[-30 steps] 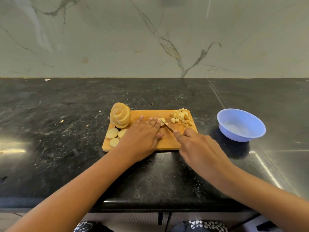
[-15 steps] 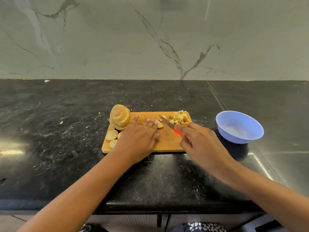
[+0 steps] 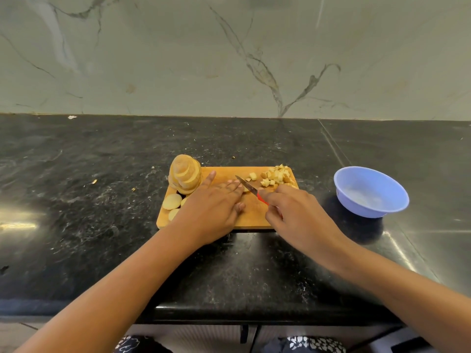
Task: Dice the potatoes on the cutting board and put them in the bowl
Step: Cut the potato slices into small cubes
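Observation:
A wooden cutting board (image 3: 254, 217) lies on the black counter. A pile of potato slices (image 3: 185, 176) stands at its far left corner, with loose round slices (image 3: 172, 201) in front of it. Diced potato cubes (image 3: 277, 177) are heaped at the far right corner. My left hand (image 3: 214, 207) lies flat with straight fingers, pressing down a potato piece that is mostly hidden under its fingertips. My right hand (image 3: 293, 212) grips the red handle of a small knife (image 3: 246, 186), whose blade sits just right of the left fingertips. The blue bowl (image 3: 370, 191) stands to the right of the board.
The black stone counter (image 3: 102, 212) runs wide on both sides, with small potato scraps (image 3: 94, 181) left of the board. A marble wall (image 3: 229, 54) closes the back. The counter's front edge lies under my forearms.
The knife blade has shifted slightly left, closer to my left fingertips. A single cube now lies apart from the diced heap. The view has shifted a little.

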`<state>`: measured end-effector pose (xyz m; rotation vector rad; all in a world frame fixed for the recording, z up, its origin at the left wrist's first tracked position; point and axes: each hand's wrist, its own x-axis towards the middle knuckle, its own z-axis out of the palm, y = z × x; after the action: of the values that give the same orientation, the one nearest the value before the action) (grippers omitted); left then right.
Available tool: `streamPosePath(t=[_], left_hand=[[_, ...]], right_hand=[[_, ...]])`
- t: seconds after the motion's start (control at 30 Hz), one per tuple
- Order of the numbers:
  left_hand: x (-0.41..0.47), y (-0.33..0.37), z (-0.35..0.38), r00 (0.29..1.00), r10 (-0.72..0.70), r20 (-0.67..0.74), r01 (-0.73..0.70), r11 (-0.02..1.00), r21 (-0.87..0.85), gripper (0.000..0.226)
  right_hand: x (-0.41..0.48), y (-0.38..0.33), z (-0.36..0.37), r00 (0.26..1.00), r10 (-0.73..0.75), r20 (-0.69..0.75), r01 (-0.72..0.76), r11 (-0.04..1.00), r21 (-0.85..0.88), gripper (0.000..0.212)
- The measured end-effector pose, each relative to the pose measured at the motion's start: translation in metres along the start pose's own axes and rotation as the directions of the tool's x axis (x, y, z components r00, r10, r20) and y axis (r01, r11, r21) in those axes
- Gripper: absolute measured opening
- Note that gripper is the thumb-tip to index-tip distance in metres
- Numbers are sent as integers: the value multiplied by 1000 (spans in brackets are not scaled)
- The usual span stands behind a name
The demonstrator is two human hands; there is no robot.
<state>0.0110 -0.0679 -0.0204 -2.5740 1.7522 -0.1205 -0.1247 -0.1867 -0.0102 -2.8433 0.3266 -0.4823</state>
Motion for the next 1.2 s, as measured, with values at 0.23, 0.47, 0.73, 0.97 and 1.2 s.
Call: streamPosePath(t=[0.23, 0.47, 0.73, 0.97, 1.2], left_hand=[[-1, 0, 2, 1000, -2, 2, 2, 1000, 8, 54], [-2, -3, 3, 1000, -2, 10, 2, 1000, 4, 52], [-1, -7, 2, 999, -10, -42, 8, 999, -52, 48], [-1, -8, 1, 998, -6, -59, 2, 998, -66, 46], [-1, -8, 1, 997, -5, -72, -1, 997, -79, 47]], right_hand=[[-4, -5, 3, 996, 4, 88, 4, 996, -91, 50], [-41, 2, -11, 997, 14, 82, -4, 992, -124, 51], [-18, 18, -5, 996, 92, 19, -89, 989, -120, 49], [-13, 6, -4, 1000, 19, 14, -18, 998, -60, 47], [0, 5, -1, 998, 52, 33, -48, 991, -123, 48]])
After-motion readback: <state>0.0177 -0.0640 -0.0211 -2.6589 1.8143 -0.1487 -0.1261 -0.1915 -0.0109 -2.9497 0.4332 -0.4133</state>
